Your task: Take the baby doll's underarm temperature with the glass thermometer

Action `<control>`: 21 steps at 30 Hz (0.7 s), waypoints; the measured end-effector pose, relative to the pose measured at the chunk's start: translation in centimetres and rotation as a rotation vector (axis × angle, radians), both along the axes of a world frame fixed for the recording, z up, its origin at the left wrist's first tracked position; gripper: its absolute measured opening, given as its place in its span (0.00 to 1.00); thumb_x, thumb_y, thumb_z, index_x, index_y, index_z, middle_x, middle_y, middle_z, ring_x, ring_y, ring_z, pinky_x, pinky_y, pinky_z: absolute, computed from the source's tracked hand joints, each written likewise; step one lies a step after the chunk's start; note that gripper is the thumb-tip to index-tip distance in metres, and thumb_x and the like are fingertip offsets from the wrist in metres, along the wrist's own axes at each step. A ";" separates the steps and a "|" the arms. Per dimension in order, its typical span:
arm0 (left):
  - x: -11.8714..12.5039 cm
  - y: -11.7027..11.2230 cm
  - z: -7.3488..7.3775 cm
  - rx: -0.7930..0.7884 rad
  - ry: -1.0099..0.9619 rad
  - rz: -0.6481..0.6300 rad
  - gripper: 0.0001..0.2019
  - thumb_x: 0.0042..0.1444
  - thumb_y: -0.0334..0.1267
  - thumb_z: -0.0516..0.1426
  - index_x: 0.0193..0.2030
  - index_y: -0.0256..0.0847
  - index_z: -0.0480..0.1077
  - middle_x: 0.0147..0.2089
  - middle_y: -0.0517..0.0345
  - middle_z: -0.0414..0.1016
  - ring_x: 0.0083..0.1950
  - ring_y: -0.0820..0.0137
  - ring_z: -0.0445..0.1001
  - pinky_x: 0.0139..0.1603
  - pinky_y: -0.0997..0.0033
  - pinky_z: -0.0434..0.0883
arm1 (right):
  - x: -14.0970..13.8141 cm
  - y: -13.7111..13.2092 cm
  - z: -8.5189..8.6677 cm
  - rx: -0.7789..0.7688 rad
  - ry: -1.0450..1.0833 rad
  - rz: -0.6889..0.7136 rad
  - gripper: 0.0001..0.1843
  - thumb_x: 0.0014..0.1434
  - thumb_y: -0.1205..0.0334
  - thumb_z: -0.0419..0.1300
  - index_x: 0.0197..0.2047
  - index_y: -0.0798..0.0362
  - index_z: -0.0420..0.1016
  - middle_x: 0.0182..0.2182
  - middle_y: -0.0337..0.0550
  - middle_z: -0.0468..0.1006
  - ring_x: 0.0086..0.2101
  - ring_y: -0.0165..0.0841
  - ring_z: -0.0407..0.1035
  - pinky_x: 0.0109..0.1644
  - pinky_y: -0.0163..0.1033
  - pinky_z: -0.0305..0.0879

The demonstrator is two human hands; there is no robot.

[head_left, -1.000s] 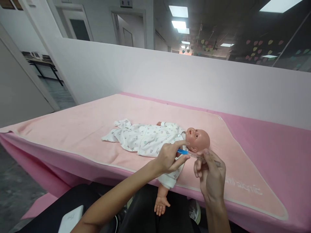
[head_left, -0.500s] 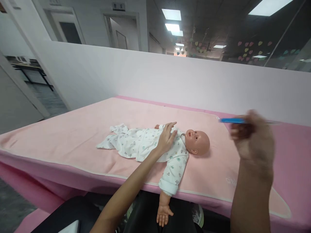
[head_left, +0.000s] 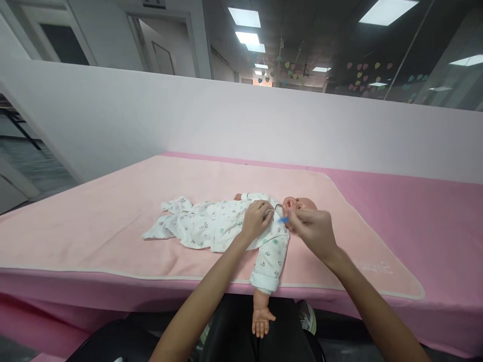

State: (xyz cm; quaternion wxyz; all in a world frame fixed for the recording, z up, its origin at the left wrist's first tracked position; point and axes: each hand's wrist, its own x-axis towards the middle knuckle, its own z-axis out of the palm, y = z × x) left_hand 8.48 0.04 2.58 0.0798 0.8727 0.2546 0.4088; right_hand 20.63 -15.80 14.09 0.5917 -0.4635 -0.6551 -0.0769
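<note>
A baby doll (head_left: 232,223) in a white patterned sleepsuit lies on its back, head to the right, its near arm hanging over the table's front edge. My left hand (head_left: 257,218) rests on the chest, its fingers curled at the sleepsuit's collar and seemingly pinching the cloth. Close by the doll's neck and cheek, my right hand (head_left: 314,229) is closed on a slim blue stick-like tool (head_left: 283,219). Only a short blue part of it shows, and blur hides its exact kind. The right hand covers part of the doll's head (head_left: 306,203).
A peach mat (head_left: 113,221) lies over a pink tablecloth (head_left: 433,216) on the table. Behind stands a white partition (head_left: 245,125) with glass above it. Below the front edge are my dark-clothed legs (head_left: 241,332) and a shoe (head_left: 307,318).
My right hand has swung left from beside the table's right part to the doll's neck, carrying the blue tool. My left hand's fingers have curled in at the collar. The view has shifted slightly right.
</note>
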 end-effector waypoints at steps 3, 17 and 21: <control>0.0 0.0 -0.1 0.021 -0.015 -0.018 0.06 0.57 0.35 0.49 0.35 0.41 0.67 0.39 0.57 0.70 0.42 0.68 0.66 0.43 0.66 0.62 | 0.6 -1.3 0.7 -0.048 0.178 0.039 0.23 0.56 0.48 0.50 0.19 0.53 0.71 0.13 0.34 0.67 0.15 0.23 0.61 0.16 0.29 0.59; 0.3 0.1 -0.2 0.046 0.024 -0.037 0.06 0.58 0.32 0.48 0.36 0.40 0.65 0.39 0.56 0.69 0.42 0.68 0.65 0.43 0.67 0.61 | 3.4 -1.2 -12.1 -0.582 -0.091 -0.052 0.10 0.55 0.59 0.55 0.37 0.43 0.77 0.38 0.41 0.78 0.38 0.38 0.71 0.42 0.44 0.68; 0.3 0.0 -0.3 0.044 0.024 -0.030 0.06 0.58 0.32 0.47 0.36 0.40 0.65 0.39 0.56 0.69 0.42 0.68 0.64 0.44 0.66 0.61 | 4.6 -1.3 -14.7 -0.486 -0.343 -0.200 0.12 0.56 0.61 0.53 0.38 0.44 0.77 0.41 0.42 0.77 0.39 0.39 0.70 0.40 0.45 0.68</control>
